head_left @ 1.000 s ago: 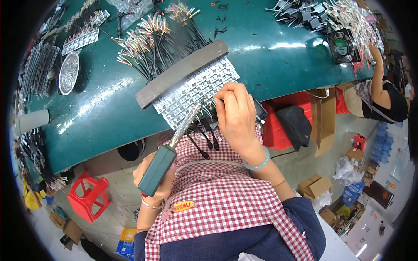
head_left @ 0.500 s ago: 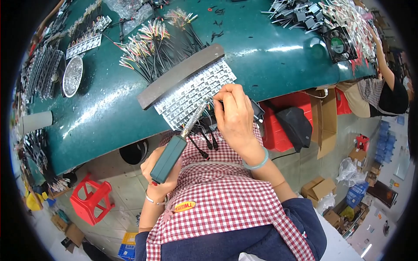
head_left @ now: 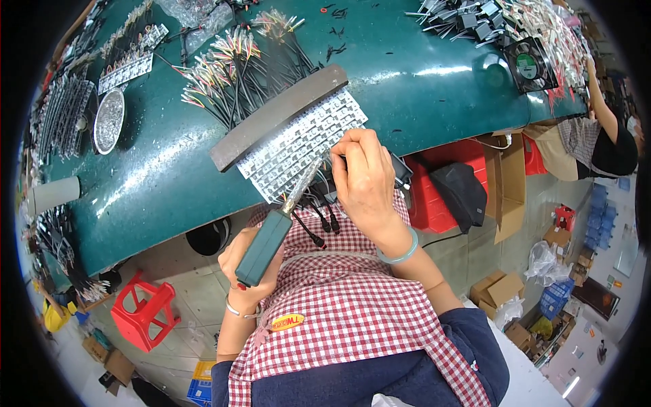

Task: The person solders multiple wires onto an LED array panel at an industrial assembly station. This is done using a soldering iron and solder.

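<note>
My left hand [head_left: 247, 264] is wrapped around the boxy dark green handle of a soldering iron [head_left: 266, 245]. Its metal shaft slants up to the front edge of a white circuit board panel [head_left: 304, 146] with rows of small dark parts. By the iron's tip, my right hand [head_left: 366, 173] has thumb and fingers pinched together at that edge; whatever lies between them is too small to make out. Thin wires and black cables with plugs [head_left: 319, 220] hang from the edge over my checkered apron. A dark grey bar [head_left: 281, 117] lies across the panel's far side.
Behind the bar lie bundles of black cables [head_left: 254, 74] with bare coloured wire ends. An oval metal dish [head_left: 110, 121] and further boards [head_left: 126, 73] stand at the left of the green table [head_left: 169, 197]. A small fan [head_left: 529, 64] sits far right. Red stool [head_left: 144, 312] at lower left.
The view has shifted slightly, so the table things sit a little differently in the picture. Both hands keep nearly the same place and grip.
</note>
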Tool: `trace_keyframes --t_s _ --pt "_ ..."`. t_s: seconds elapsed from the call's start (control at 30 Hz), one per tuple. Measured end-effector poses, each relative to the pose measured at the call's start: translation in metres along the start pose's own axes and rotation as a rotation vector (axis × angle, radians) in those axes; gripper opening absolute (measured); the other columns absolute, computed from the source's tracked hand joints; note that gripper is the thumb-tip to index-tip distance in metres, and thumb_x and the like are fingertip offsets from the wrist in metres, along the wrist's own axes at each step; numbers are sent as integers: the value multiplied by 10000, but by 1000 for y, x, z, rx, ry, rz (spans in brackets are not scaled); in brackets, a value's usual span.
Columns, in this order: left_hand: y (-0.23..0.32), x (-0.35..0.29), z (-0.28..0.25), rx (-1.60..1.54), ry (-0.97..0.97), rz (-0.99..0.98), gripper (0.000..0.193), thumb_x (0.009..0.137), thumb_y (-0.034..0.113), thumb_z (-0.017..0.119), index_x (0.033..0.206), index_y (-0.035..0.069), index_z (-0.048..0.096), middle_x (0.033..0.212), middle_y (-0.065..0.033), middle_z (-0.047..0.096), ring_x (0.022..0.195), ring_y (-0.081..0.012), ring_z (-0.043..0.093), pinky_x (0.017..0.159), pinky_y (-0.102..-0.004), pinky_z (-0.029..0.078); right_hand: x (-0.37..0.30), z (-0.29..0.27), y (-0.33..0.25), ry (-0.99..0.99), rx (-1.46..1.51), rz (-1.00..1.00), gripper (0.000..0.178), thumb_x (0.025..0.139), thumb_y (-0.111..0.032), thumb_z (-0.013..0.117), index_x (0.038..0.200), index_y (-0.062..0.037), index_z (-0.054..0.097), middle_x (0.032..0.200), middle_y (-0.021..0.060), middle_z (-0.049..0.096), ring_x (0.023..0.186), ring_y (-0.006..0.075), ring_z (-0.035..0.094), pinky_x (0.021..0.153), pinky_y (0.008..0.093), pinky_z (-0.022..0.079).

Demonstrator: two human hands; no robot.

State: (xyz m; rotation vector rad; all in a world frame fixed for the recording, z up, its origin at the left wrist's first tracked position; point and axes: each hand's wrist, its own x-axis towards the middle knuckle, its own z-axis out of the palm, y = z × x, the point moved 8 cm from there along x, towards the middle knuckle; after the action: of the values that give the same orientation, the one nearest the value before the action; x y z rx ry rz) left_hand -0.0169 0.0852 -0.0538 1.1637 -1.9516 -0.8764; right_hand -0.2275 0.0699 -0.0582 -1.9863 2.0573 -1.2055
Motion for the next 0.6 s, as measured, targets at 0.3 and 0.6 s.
trace_keyframes --t_s 0.3,0.6 --pt "4 -12 -12 44 39 12 215 687 -10 741 887 -63 683 866 -163 682 694 -285 687 642 -316 542 -2 -1 -1 -1 -4 11 178 748 44 700 881 -20 600 978 103 572 779 283 574 679 380 442" --pt "-1 -14 -9 51 78 -30 259 695 21 753 934 -58 692 912 -181 696 739 -281 704 663 -319 547 -9 -33 4 -117 -13 39 115 806 14 637 898 -11 573 956 112 557 814 309 585 724 405 482"
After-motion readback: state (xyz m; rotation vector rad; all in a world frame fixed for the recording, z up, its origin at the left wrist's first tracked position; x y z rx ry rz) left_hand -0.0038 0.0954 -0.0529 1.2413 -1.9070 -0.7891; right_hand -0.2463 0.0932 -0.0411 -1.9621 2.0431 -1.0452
